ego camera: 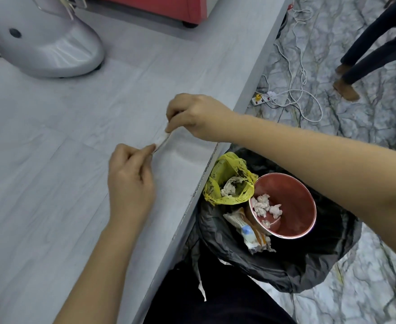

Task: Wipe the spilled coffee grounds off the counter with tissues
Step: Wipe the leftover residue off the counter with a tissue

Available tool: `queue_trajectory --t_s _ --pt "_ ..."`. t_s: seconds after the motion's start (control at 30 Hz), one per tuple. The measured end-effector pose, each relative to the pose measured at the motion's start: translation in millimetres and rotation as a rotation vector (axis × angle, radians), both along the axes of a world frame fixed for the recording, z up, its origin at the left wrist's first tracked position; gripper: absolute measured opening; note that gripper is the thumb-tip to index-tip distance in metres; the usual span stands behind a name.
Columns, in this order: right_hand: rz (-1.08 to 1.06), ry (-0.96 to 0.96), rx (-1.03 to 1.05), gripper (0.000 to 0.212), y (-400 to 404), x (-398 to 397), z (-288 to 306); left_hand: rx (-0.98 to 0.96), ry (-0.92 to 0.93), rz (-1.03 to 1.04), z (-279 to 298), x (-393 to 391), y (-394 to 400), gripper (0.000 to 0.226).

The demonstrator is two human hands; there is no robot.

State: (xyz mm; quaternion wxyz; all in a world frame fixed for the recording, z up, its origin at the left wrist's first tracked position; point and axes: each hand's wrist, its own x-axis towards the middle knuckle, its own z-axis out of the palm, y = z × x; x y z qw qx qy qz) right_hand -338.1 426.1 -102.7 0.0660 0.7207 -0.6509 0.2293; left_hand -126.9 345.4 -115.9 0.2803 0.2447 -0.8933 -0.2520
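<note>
Left hand [131, 181] low over the grey bench [52, 160], fingers curled, thumb and forefinger pinching the near end of a small folded tissue [162, 142]. Right hand [194, 115] at about 1 o'clock from the left, fingers bent, pinching the far end of the same tissue. Tissue stretched thin between both hands, just above the bench near its right edge; contact with the surface impossible to tell. Coffee grounds not made out on the bench.

At 10 o'clock, well apart, a silver appliance base [52, 43]. At 4 o'clock, below the bench edge, a black-lined bin [309, 265] holding a stained yellow bag [225, 174], a red paper cup [292, 204] with crumpled white wads, and wrappers. At 2 o'clock, cables and a power strip [263, 98] on the marbled floor.
</note>
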Motion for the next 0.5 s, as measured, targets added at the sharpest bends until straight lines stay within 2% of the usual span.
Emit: queue_trajectory --t_s 0.1,0.2,0.37,0.5 --pt "0.053 0.012 -0.001 0.032 -47 10 -1 -0.031 -0.047 0.080 -12 6 -29 0.025" --pt "0.087 0.005 0.046 0.023 -61 5 -6 -0.055 -0.082 0.080 -25 -2 -32 0.026" --pt "0.014 -0.055 0.060 0.016 -12 -23 -14 -0.125 -0.113 -0.079 -30 -31 11 0.033" --pt "-0.032 -0.054 0.124 0.019 49 -29 -13 -0.090 -0.112 -0.202 -28 -36 48 0.039"
